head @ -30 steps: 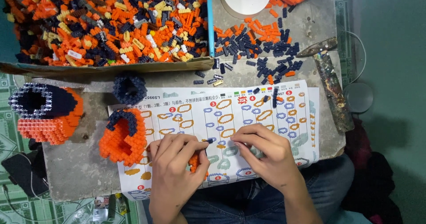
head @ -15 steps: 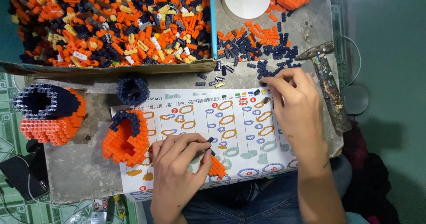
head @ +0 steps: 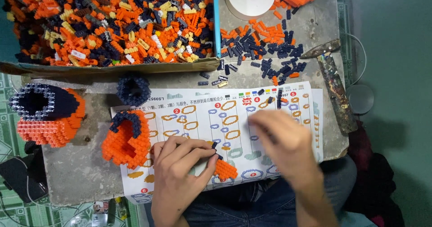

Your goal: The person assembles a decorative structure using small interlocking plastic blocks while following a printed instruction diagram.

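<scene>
— What has changed at the desk (head: 81, 173)?

— The right hand (head: 288, 146), earlier stretched to the loose dark and orange bricks (head: 270, 51) far ahead, has been drawn back over the instruction sheet (head: 234, 114); it is blurred, so its grip cannot be told. A brick may have been fetched.

— And the other?

— The left hand (head: 184, 164) is kept clamped on a small orange brick piece (head: 225, 169), just beside the right hand.

— Room?

— The desk's near edge lies under both wrists; an orange model (head: 128, 139) is touching the left hand's outer side. Open sheet is left ahead.
</scene>
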